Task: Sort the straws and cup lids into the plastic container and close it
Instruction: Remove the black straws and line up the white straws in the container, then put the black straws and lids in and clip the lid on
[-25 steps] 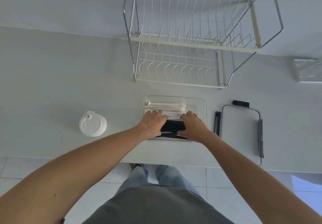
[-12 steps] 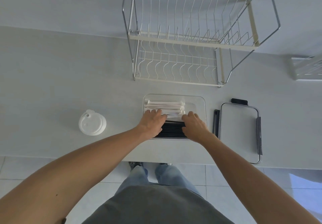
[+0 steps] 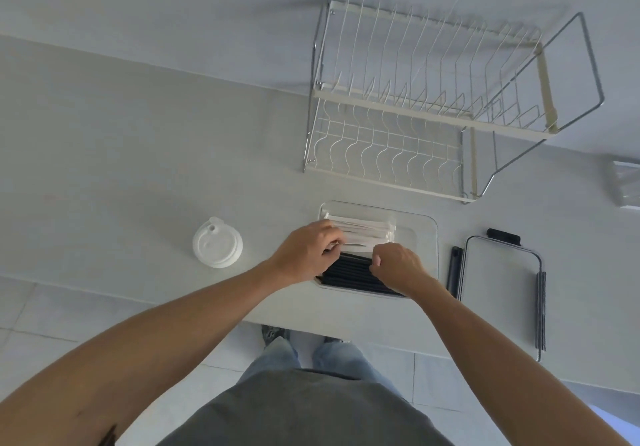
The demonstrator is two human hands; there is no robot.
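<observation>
A clear plastic container [image 3: 424,234] lies on the counter in front of me. White wrapped straws [image 3: 363,229] fill its far side and black straws [image 3: 349,270] its near side. My left hand [image 3: 306,255] has its fingers curled at the left end of the white straws, pinching one. My right hand [image 3: 396,265] is curled over the seam between the white and black straws; its fingertips are hidden. A stack of white cup lids [image 3: 217,243] stands on the counter to the left, apart from the container. The container's lid [image 3: 502,289], with dark clips, lies flat to the right.
A two-tier wire dish rack [image 3: 408,126] stands behind the container against the wall. A clear box [image 3: 627,184] is cut off by the right edge. The counter's front edge runs just below the container, with floor tiles and my legs beneath.
Both hands lay flat on the black straws; they have now moved slightly back and curled their fingers at the edge of the white straws. My head has shifted, so the scene sits further right.
</observation>
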